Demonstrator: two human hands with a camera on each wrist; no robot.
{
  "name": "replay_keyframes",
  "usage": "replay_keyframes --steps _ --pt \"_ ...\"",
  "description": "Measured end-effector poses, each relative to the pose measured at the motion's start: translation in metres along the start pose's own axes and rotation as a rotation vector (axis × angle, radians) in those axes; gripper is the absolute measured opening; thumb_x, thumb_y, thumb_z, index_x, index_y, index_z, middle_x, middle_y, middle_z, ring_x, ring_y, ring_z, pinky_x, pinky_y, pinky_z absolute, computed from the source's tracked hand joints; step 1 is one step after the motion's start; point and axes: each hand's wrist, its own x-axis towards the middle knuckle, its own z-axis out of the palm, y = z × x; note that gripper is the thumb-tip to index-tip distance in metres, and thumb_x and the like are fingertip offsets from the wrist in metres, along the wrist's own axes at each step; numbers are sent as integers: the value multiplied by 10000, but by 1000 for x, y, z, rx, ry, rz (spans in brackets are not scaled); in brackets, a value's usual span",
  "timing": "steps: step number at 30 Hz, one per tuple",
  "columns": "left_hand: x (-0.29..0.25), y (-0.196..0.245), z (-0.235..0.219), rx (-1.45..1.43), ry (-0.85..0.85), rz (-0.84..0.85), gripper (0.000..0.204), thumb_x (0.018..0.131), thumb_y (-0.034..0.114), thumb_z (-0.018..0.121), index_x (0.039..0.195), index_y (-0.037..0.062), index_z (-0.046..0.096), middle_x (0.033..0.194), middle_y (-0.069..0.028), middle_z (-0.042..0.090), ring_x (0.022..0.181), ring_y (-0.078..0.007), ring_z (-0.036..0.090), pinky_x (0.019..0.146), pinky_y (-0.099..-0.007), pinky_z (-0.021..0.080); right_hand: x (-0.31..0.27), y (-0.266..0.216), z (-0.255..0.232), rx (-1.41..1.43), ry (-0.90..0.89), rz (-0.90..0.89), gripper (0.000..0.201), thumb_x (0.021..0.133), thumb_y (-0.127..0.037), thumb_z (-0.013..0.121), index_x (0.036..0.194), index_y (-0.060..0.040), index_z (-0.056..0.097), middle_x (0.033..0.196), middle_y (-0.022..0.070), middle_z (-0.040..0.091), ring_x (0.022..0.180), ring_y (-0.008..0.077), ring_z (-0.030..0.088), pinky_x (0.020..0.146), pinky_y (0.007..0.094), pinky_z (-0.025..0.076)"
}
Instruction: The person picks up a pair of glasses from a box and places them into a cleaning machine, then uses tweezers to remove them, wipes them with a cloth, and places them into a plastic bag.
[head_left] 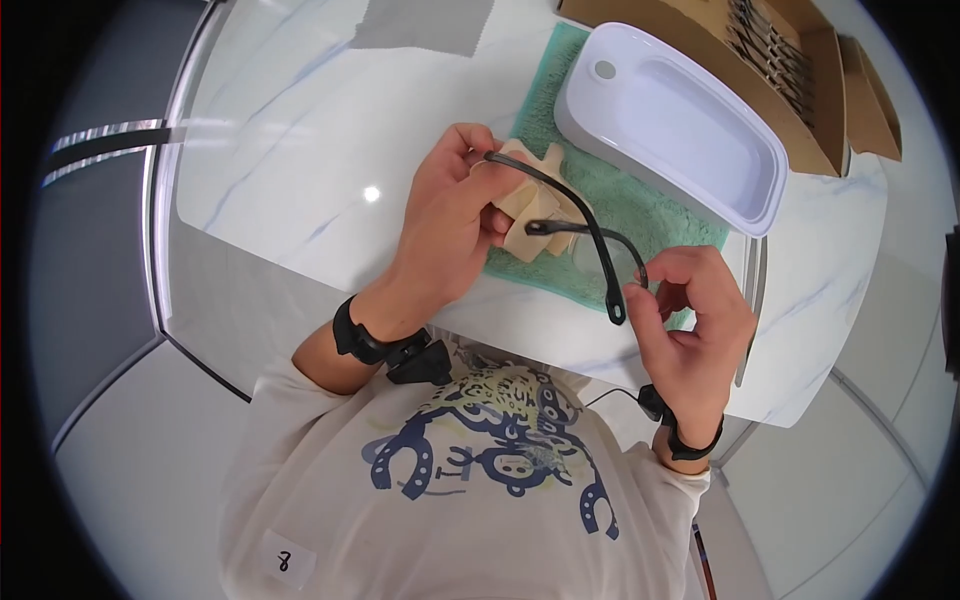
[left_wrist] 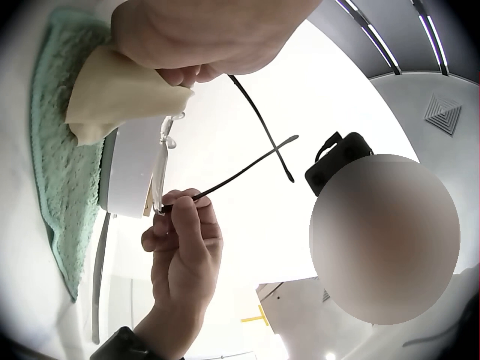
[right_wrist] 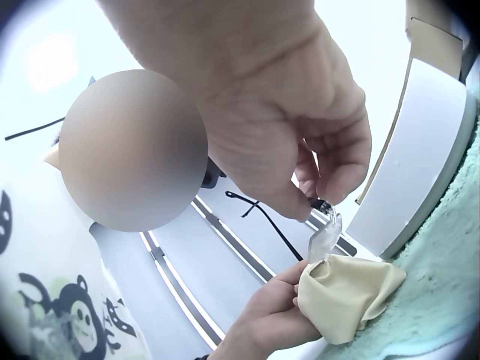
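Note:
A pair of eyeglasses with dark temples is held between both hands over the table's near edge. The left hand grips a beige cloth folded over one side of the glasses, covering part of the front. With thumb and fingertips, the right hand pinches the other end of the frame near the hinge, as the left wrist view also shows. A clear lens shows between the right fingertips and the cloth in the right wrist view. Both temples are unfolded, pointing toward the person's body.
Beneath the hands lies a green towel. A white basin stands on its far side. Behind that, a cardboard box holds a row of several thin dark items. A grey cloth lies at the table's far edge.

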Motion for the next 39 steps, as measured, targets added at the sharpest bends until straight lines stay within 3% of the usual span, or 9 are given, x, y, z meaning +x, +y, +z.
replay_keyframes --steps 11,19,25,27,28,30,34,37,39 --pt "-9 -6 5 122 2 52 206 924 90 644 1042 95 475 870 -22 652 559 -43 556 463 -183 432 -18 2 -2 -170 -54 77 168 797 28 751 881 -19 612 866 75 684 641 176 686 518 276 530" --pt "-18 -6 15 266 45 108 241 900 25 659 1052 76 479 922 -40 670 684 -49 609 525 -179 462 -30 3 -4 -182 27 -52 160 802 39 732 901 -35 630 843 71 681 617 218 667 508 302 505" --pt "-22 -10 18 403 -25 520 276 843 -27 719 1029 55 531 914 -35 689 824 -84 679 621 -183 504 -38 3 -6 -244 -9 -115 142 818 20 713 910 -58 638 818 73 635 620 267 625 534 353 489" --pt "-25 -5 17 769 -71 790 257 827 -17 741 1004 39 563 862 -42 722 784 -73 679 628 -198 511 -38 0 -6 -292 -8 -150 140 825 15 706 920 -62 636 809 74 613 623 271 622 532 361 488" --pt "-27 -1 19 768 -76 806 257 827 -17 741 1004 39 563 862 -42 722 784 -73 679 628 -198 511 -38 0 -7 -337 -19 -171 139 833 10 699 930 -65 634 801 75 591 626 274 618 530 368 487" --pt "-31 7 25 1012 -109 1041 213 815 -6 752 954 31 595 812 -56 737 717 -63 669 597 -208 503 -40 1 -7 -368 -23 -196 139 838 5 693 938 -68 630 797 77 574 637 278 619 529 374 488" --pt "-31 6 23 1074 -106 1076 170 809 7 753 911 21 619 808 -61 736 644 -65 646 558 -217 492 -46 6 -5 -450 -51 -185 128 853 -5 670 950 -73 623 797 84 548 662 288 621 531 378 495" --pt "-31 2 20 944 -98 963 141 830 34 748 889 6 623 802 -68 732 627 -61 629 555 -209 487 -47 4 -6 -426 -49 -198 141 847 -10 689 951 -74 620 810 84 574 654 285 624 533 376 498" --pt "-34 3 22 843 -65 778 140 868 56 730 900 -17 615 800 -79 725 640 -55 619 565 -209 490 -49 3 -9 -394 -7 -203 149 846 -14 699 956 -76 618 827 80 599 652 274 638 532 366 502"
